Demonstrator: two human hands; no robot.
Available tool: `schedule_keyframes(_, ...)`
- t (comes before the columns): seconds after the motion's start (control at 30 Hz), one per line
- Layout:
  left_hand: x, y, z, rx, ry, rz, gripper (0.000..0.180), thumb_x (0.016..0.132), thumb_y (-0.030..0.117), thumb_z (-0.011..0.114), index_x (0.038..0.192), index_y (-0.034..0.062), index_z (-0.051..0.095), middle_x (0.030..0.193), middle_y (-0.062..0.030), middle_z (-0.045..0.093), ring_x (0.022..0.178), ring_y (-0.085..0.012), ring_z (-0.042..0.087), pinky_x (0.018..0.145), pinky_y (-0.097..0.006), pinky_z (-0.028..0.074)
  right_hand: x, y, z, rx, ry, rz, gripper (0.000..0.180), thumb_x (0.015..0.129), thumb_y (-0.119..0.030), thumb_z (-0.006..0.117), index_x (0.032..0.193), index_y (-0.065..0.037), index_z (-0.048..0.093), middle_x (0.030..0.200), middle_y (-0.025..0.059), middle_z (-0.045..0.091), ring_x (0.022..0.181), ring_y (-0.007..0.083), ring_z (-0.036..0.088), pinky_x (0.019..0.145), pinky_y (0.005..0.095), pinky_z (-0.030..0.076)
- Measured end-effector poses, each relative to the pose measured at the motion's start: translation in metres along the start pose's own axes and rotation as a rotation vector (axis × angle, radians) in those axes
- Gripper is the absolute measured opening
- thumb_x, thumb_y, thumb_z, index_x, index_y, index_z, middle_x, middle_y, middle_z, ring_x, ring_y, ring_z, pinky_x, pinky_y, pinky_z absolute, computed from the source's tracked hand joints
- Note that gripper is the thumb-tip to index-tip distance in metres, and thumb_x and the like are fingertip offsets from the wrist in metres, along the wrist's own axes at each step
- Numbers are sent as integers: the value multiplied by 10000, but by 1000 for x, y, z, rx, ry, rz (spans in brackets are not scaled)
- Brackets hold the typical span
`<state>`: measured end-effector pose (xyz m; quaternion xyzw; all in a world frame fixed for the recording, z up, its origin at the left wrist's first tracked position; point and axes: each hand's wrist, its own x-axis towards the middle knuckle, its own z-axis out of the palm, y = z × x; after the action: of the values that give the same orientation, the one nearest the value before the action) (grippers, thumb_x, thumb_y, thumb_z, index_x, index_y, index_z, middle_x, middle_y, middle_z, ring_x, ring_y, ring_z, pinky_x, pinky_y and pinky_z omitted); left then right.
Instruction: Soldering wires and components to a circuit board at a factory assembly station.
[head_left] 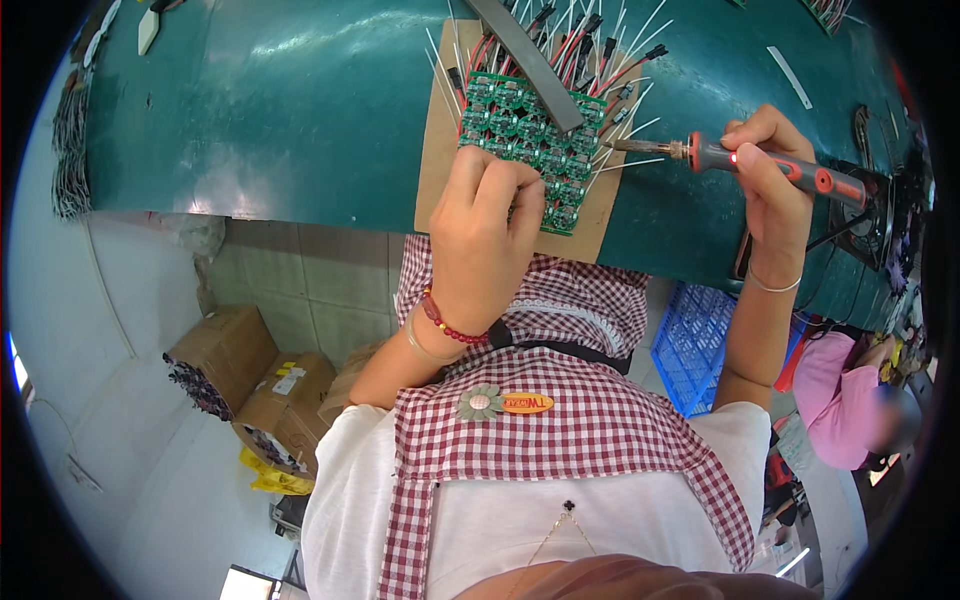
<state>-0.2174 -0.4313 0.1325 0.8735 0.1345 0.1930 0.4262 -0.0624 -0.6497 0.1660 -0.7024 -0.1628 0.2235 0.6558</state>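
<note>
A panel of small green circuit boards [500, 125] lies on a sheet of brown cardboard [438, 165] near the table's front edge. Red, black and white wires [600, 60] fan out from its far side. Across the panel slants a flat grey bar [528, 62]. My right hand [775, 190] grips a soldering iron [712, 155], its tip pointing left at the panel's right edge; whether it touches is unclear. Over the panel's near left corner, my left hand [487, 215] is closed with the fingers curled together. Whatever is between those fingers is hidden.
The green table [300, 120] carries a white strip [790, 77] at the far right and a dark stand [865, 215] beyond my right hand. Below are a blue plastic crate [690, 340] and cardboard boxes [225, 360]. A person in pink [835, 400] sits at the right.
</note>
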Motion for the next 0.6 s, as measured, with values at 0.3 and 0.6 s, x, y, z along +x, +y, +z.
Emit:
schedule_keyframes(0.3, -1, -4, 3, 36, -1, 55, 169, 709, -6, 714, 785, 52, 575, 768, -70, 529, 650, -236, 573, 539, -347, 449, 0, 2, 12, -5, -9, 37, 156, 805, -146, 644, 806, 9, 627, 598, -11, 499, 478, 23, 367, 457, 198, 253)
schedule_keyframes(0.6, -2, -6, 7, 23, -3, 42, 162, 711, 4, 715, 776, 57, 576, 759, -62, 533, 629, -235, 578, 525, -343, 447, -9, 4, 23, -4, 39, 25, 138, 800, -130, 635, 801, 7, 616, 651, 5, 544, 496, 25, 396, 452, 197, 274)
